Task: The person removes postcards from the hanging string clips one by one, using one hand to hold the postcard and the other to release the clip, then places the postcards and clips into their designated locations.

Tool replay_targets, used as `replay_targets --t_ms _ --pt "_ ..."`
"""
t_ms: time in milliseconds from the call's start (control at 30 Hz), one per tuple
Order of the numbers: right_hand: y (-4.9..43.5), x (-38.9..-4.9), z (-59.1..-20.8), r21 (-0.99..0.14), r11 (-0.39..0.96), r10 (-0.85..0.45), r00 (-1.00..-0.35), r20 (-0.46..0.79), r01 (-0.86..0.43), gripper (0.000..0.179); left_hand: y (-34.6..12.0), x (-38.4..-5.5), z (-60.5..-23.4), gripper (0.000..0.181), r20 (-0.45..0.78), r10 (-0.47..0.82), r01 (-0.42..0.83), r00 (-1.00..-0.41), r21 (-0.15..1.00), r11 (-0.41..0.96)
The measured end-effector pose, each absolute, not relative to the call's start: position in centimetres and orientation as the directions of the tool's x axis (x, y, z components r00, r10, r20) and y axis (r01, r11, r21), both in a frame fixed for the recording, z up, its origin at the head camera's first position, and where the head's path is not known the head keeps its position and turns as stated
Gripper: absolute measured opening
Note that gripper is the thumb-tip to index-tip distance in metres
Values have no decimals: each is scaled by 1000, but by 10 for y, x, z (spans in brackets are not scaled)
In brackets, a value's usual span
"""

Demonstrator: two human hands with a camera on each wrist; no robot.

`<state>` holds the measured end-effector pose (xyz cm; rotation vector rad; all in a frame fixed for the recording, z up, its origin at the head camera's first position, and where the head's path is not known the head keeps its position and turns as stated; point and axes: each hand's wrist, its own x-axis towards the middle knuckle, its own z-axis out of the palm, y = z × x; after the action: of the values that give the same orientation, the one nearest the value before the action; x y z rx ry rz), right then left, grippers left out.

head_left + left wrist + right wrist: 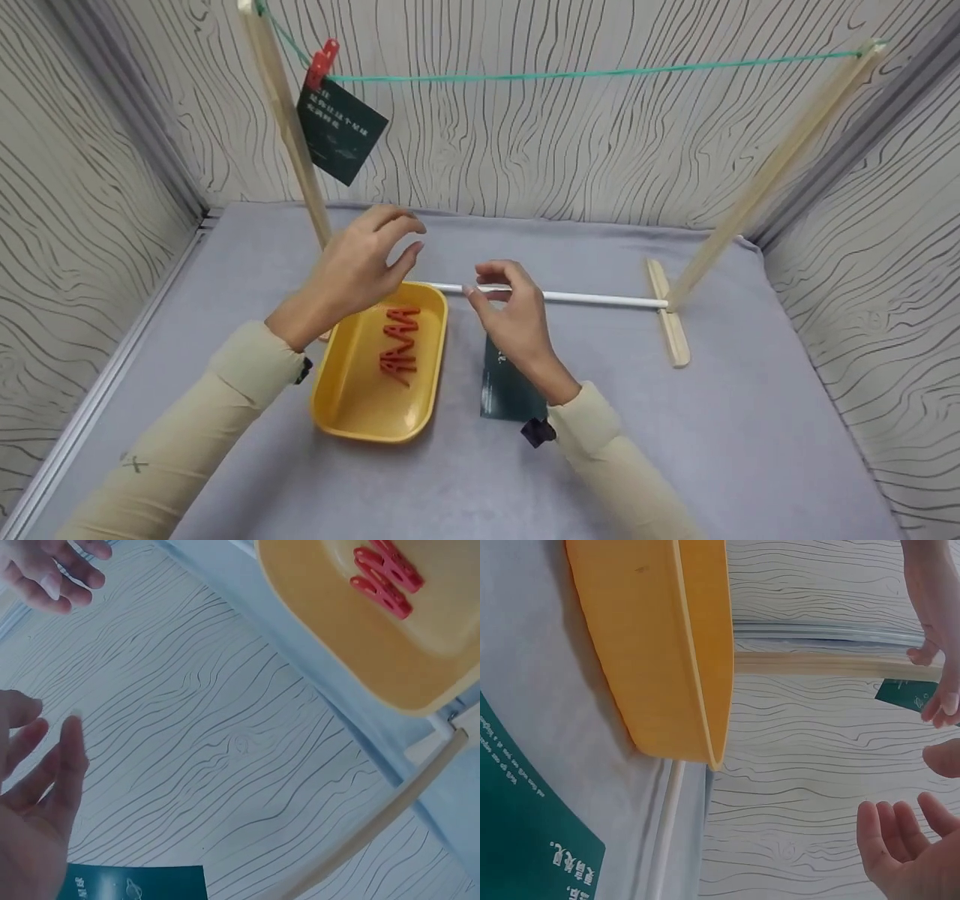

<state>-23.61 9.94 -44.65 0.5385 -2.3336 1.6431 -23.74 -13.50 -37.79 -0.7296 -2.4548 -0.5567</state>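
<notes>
My left hand (360, 255) hovers over the far end of a yellow tray (330, 405), its fingers loosely bent with nothing between them. To its right, my right hand (517, 315) is raised above a dark green card (506, 386) lying on the cloth, thumb and fingers apart and holding nothing. Several red clothespins (399, 341) lie in a row inside the tray. Another dark green card (341, 131) with white writing hangs tilted from the green string (525, 77), gripped at its corner by a red clothespin (322, 64). My right hand partly hides the lower card.
Wooden posts, one at left (289, 127) and one at right (780, 172), hold the string's ends. A white rod (600, 298) runs low between them, and the right post stands on a wooden foot (675, 337). Wood-patterned walls (570, 150) surround the grey cloth (750, 450).
</notes>
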Motion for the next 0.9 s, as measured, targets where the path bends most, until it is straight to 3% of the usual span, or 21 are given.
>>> replay_targets --t_ms 200,467,900 --pt "89 -241 -438 -836 296 -187 -886 424 -462 32 -143 -240 -366 23 670 353 617 -653 200 761" --pt "79 -243 -431 -835 270 -210 -875 435 -480 30 -150 -238 -358 24 703 342 618 -624 176 766" --pt "64 -250 -422 -827 254 -223 -862 455 -502 29 -162 -249 -339 19 819 362 666 -445 32 745"
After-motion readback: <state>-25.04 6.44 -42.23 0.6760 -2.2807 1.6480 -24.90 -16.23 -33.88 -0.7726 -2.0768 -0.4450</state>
